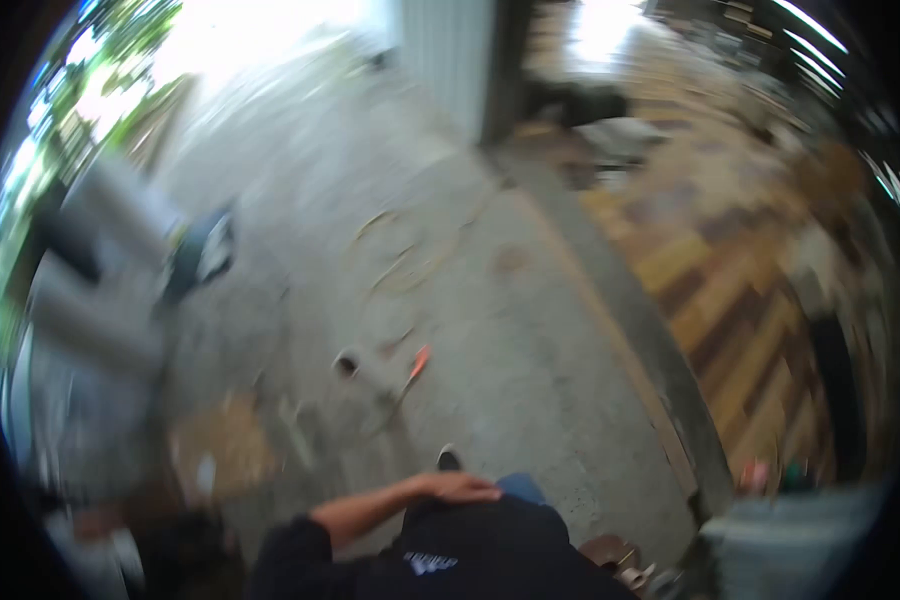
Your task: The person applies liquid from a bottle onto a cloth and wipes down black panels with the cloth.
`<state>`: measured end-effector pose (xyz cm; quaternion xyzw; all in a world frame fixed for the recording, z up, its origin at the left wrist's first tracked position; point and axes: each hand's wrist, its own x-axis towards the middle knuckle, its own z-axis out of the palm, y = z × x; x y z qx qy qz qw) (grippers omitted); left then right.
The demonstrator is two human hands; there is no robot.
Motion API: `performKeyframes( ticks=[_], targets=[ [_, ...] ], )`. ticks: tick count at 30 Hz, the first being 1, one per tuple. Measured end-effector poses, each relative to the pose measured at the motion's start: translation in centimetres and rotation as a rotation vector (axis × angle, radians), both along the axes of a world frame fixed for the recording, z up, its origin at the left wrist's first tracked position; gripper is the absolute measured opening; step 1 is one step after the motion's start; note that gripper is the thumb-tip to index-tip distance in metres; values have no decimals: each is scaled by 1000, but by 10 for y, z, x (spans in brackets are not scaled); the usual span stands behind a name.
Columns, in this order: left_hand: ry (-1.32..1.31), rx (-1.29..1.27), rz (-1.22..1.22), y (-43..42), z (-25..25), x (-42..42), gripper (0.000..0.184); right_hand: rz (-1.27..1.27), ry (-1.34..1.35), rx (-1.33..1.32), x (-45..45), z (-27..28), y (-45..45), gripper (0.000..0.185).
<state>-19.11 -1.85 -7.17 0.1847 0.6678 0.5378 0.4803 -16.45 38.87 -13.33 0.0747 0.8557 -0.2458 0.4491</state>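
My left hand [460, 487] lies flat across the front of my dark shirt [470, 540] at the waist, fingers stretched out and holding nothing. Blue trousers [520, 488] and the tip of a dark shoe [449, 458] show just beyond it. My right hand is out of the picture. On the concrete floor ahead lie a short pale pipe [372, 372] with a dark open end and a tool with an orange handle [420, 361]. Motion blur hides the tool's exact kind.
Thin curved strips [410, 275] lie farther out on the concrete. A brown board [225, 445] and pale cylinders [100, 325] stand left. A raised sill [620, 290] borders a wood-patterned floor [710, 290] on the right. A pale ribbed object [800, 545] is at lower right.
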Motion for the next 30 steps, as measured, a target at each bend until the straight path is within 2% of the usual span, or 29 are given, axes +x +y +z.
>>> performKeyframes(
  ticks=[4,6,8,11,13,14,15,17,18,19,20,22,23,26,30],
  targets=[
    [22,-60,263,-21,45,11,58,90,-50,11,-33,-20,-4,61],
    [300,-76,476,-27,79,11,47,159,-108,44,-41,-28,3,60],
    [482,61,796,-41,106,5,41,261,-184,89,-54,-33,12,59],
    [901,21,1110,-95,194,-9,44,481,-332,174,-81,-42,25,57],
    [1227,-91,1299,-132,265,-7,45,698,-424,225,-111,-48,34,56],
    [1335,-61,1393,-143,294,-1,45,837,-463,239,-132,-54,35,55],
    [1621,-113,1456,-151,314,-3,58,1001,-482,251,-157,-63,35,55],
    [1969,-243,1425,-160,351,-11,58,1308,-391,236,-223,-81,13,54],
    [2106,-307,1378,-160,366,-18,58,1272,-245,221,-262,-66,-18,53],
    [2211,-361,1309,-161,379,-26,58,1127,-52,182,-292,-48,-52,50],
    [2295,-407,1234,-157,389,-41,58,1126,40,160,-330,-63,-73,52],
    [2383,-477,1124,-150,403,-69,58,825,226,-124,-388,-68,-121,48],
    [2405,-503,1076,-145,406,-84,58,784,257,-179,-417,-80,-142,48],
    [2451,-566,1001,-134,415,-124,58,630,346,-327,-463,-45,-214,46],
    [2458,-692,967,-132,431,-151,58,730,300,-463,-494,-48,-258,46]
  ],
)
